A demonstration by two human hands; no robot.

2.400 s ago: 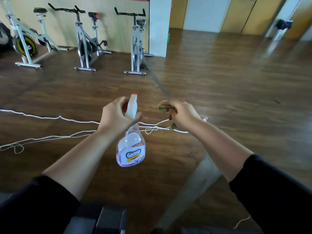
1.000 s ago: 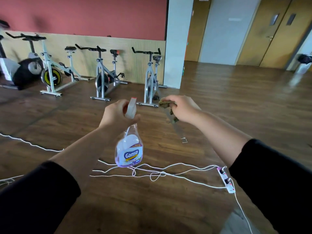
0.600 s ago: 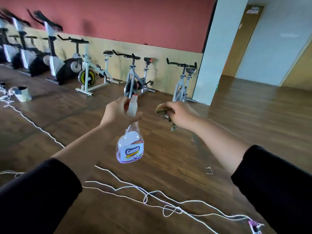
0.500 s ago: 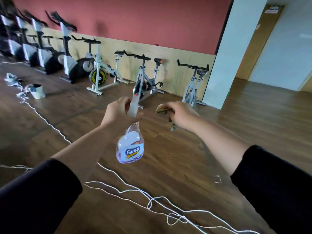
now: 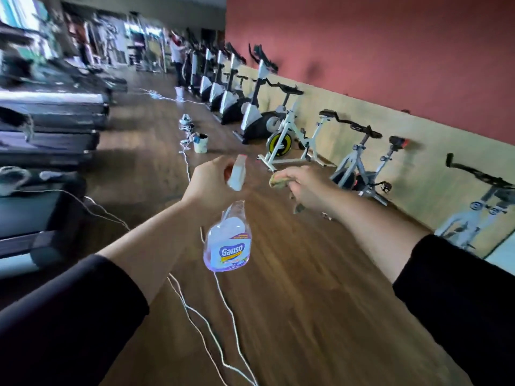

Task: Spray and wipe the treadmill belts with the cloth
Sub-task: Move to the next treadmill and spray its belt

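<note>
the left hand (image 5: 207,185) had its fingers curled round the neck of the spray bottle (image 5: 228,246), just under the white trigger head, and the bottle hung down from that grip with its ganso label facing the camera; whether a finger lay on the trigger could not be told. the right hand (image 5: 303,188) was closed round the bunched cloth (image 5: 277,181), a scrap of it showing out past the knuckles at 9 o'clock of the hand and another below the palm. neither grip had altered over the last couple of seconds, and the two hands kept the same place side by side in front of the chest. what changed was the view around them: it swung leftward, away from the doors and the white pillar, until the treadmills (image 5: 41,213) came in at 9 o'clock, their dark belts lined up along the left edge, blurred by the turn. the spin bikes (image 5: 284,135) slid over to 2 o'clock, white cables (image 5: 211,324) trailed across the wood floor toward 6 o'clock, and a bucket (image 5: 200,143) stood at 11 o'clock. by my reading the person had been turning to face the machines, with nothing sprayed or wiped yet; the nearest belt lay close at the left but well apart from both hands.
</note>
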